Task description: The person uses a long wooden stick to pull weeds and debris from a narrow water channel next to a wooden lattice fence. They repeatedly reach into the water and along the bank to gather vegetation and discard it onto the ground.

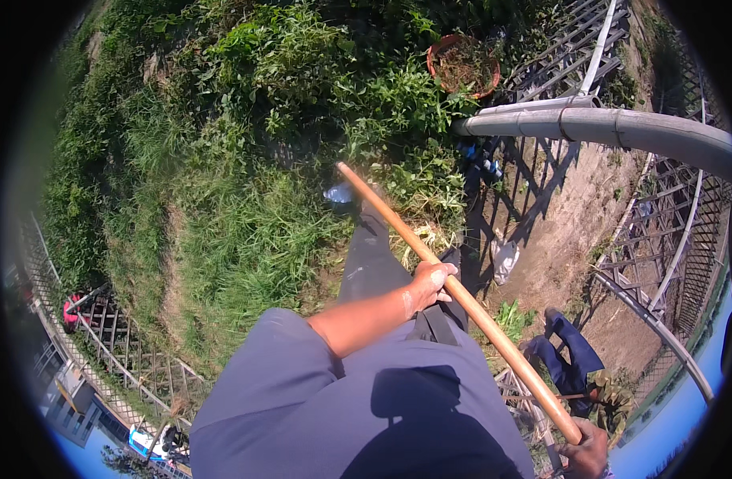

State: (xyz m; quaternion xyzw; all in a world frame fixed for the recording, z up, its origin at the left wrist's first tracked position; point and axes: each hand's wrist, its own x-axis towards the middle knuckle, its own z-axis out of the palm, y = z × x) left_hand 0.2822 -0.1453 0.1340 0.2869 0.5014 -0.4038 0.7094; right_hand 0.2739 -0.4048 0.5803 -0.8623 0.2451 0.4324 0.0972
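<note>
My left hand (433,284) grips a long wooden tool handle (491,323) around its middle, just in front of my waist. At the lower right, my right hand (584,450) holds the same handle near its upper end. The handle slants away to the left, and its far end comes down over weeds and grass (252,239). No tool head shows clearly there. Close to that end lies a crumpled clear plastic piece (339,193), possibly a bottle. My dark trouser leg (372,257) stands beneath the handle among cut, yellowing stalks (428,236).
A thick bamboo pole (635,127) crosses at right, by lattice fencing (653,233). Beyond the weeds stands an orange tub (431,60) of dry plants. A white bag (505,260) lies on bare soil (557,251). Another person (572,359) stands at lower right, close to my right hand.
</note>
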